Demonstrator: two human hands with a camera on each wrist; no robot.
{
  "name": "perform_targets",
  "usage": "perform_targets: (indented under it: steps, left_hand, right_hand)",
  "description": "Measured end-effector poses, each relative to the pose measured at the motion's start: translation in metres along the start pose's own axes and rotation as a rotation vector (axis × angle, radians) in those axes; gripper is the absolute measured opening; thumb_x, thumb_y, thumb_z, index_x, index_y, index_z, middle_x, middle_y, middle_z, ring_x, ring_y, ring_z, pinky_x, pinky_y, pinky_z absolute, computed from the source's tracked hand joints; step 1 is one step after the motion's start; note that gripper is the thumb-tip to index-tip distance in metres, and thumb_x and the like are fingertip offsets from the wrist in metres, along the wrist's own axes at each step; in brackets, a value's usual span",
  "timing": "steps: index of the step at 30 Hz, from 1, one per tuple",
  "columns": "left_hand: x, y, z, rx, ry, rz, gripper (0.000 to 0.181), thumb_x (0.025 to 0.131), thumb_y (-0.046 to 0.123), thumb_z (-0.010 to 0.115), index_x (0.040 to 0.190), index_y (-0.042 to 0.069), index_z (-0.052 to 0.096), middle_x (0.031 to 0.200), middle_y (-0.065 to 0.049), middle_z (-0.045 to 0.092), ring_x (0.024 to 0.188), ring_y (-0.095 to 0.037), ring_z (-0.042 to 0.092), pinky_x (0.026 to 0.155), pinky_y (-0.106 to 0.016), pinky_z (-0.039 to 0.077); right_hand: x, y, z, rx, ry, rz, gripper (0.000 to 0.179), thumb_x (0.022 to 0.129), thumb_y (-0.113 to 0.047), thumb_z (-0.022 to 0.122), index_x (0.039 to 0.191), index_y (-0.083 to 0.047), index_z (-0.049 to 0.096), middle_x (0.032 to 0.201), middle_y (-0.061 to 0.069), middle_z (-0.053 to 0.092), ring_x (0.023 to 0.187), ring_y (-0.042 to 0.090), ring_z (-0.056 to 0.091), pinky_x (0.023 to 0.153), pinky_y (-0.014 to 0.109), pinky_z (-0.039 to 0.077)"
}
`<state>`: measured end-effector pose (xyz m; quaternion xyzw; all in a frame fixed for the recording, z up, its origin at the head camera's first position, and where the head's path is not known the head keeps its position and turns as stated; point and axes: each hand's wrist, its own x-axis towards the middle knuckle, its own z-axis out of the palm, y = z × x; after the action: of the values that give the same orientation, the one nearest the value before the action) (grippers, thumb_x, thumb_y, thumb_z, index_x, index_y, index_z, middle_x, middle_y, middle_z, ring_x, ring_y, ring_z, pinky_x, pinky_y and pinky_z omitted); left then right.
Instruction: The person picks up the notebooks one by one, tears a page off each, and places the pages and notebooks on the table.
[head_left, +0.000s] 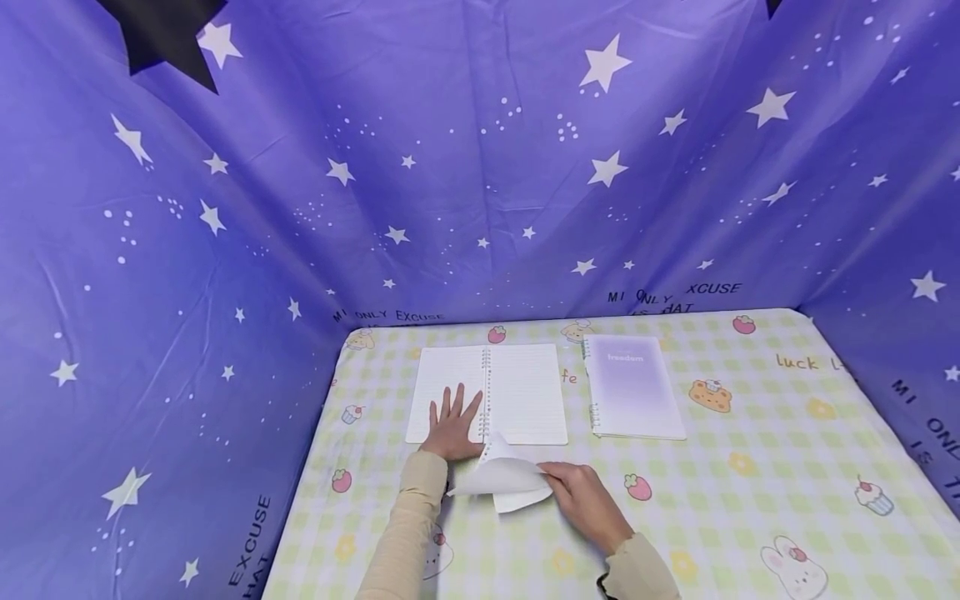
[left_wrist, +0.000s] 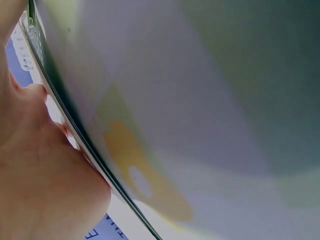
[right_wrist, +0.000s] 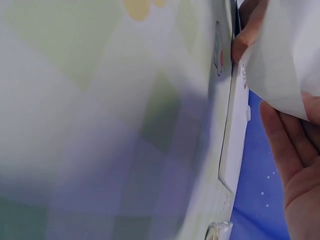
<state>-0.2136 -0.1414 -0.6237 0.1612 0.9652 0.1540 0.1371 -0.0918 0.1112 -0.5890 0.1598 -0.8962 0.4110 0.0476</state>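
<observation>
An open spiral notebook (head_left: 528,392) with lined white pages lies on the table, its coil running down the middle. My left hand (head_left: 453,429) rests with spread fingers on the lower part of its left page. Just in front of the coil's near end, a curled white sheet of paper (head_left: 506,477) with punched holes along one edge bends over on itself. My right hand (head_left: 588,504) pinches that sheet at its right side. In the right wrist view, thumb and fingers grip the paper (right_wrist: 282,65). The left wrist view shows the heel of the left hand (left_wrist: 45,165) against the notebook.
A closed purple spiral notebook (head_left: 633,392) marked "freedom" lies to the right of the open one. Under both is a green-and-white checked tablecloth (head_left: 787,467) with cartoon prints. Purple star-patterned curtains (head_left: 465,200) hang behind and at both sides.
</observation>
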Motion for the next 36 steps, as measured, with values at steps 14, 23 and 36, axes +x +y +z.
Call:
perform_targets:
  steps: [14, 23, 36]
  left_hand:
    - [-0.011, 0.014, -0.019, -0.11, -0.03, -0.02, 0.11, 0.075, 0.059, 0.078, 0.16, 0.02, 0.019, 0.166, -0.017, -0.003, 0.151, -0.041, -0.011, 0.119, -0.065, -0.008]
    - [-0.014, 0.015, -0.023, -0.07, 0.047, 0.019, 0.09, 0.08, 0.039, 0.08, 0.153, 0.009, 0.037, 0.162, -0.026, 0.018, 0.15, -0.048, 0.009, 0.118, -0.07, 0.008]
    - [-0.04, 0.017, -0.033, -0.339, 0.053, 0.134, 0.081, 0.077, 0.016, 0.084, 0.146, -0.001, 0.044, 0.151, -0.026, 0.04, 0.142, -0.044, 0.035, 0.118, -0.058, 0.027]
  right_hand:
    - [-0.007, 0.006, -0.018, 0.038, -0.085, 0.027, 0.02, 0.094, -0.006, 0.065, 0.11, -0.01, 0.076, 0.108, 0.004, 0.075, 0.101, 0.02, 0.072, 0.086, 0.035, 0.059]
    - [-0.005, 0.006, -0.02, 0.032, 0.04, 0.03, 0.021, 0.092, -0.001, 0.067, 0.109, -0.01, 0.076, 0.108, 0.003, 0.075, 0.103, 0.02, 0.071, 0.087, 0.036, 0.059]
    - [0.003, -0.001, -0.022, 0.06, 0.141, 0.007, 0.023, 0.089, 0.002, 0.068, 0.109, -0.007, 0.076, 0.109, 0.007, 0.075, 0.104, 0.023, 0.071, 0.087, 0.037, 0.059]
